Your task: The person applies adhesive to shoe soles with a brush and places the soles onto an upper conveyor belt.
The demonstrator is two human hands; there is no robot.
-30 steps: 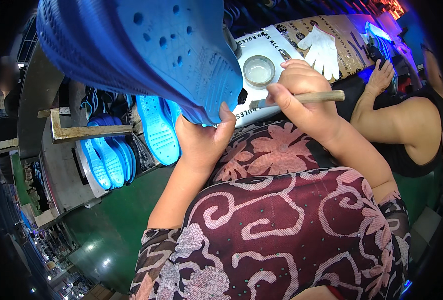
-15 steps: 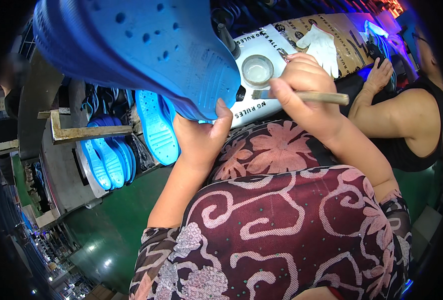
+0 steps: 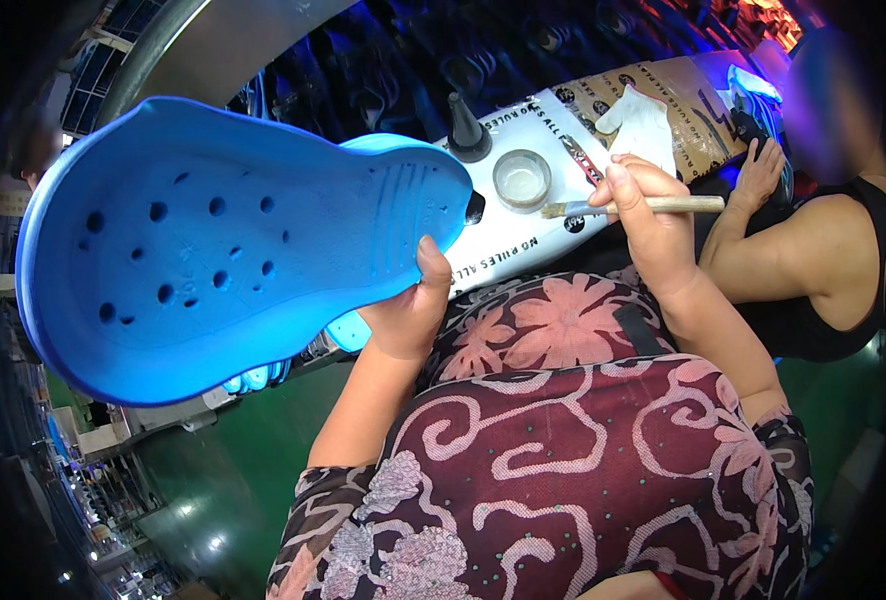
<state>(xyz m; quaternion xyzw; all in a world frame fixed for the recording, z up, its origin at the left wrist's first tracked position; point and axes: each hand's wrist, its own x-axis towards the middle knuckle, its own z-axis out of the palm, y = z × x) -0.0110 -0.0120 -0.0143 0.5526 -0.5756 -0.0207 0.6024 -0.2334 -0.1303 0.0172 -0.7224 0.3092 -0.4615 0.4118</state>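
Note:
A large blue shoe sole [image 3: 213, 265], pierced by several holes, fills the left of the view. My left hand [image 3: 408, 305] is closed on its narrower heel end, the thumb lying over the rim. A flat paintbrush [image 3: 688, 204] with a pale wooden handle lies in the grip of my right hand [image 3: 653, 225]. Its bristles point left, just below a small round glass dish [image 3: 521, 178] of clear-looking liquid and apart from the sole. Beside the sole's heel edge shows a small black patch [image 3: 475, 207]; I cannot tell what it belongs to.
Under the dish is a white printed covering [image 3: 508, 245]. A dark cone-shaped object [image 3: 467, 135], a red strip-like item [image 3: 581, 160] and a white glove [image 3: 641, 125] are on the work surface. At the right sits another person [image 3: 813, 255]. More blue soles [image 3: 348, 330] peek out below mine.
The blue sole has swung left and down, and its inner face now shows more fully. My right hand has drawn the brush slightly right, away from the heel end.

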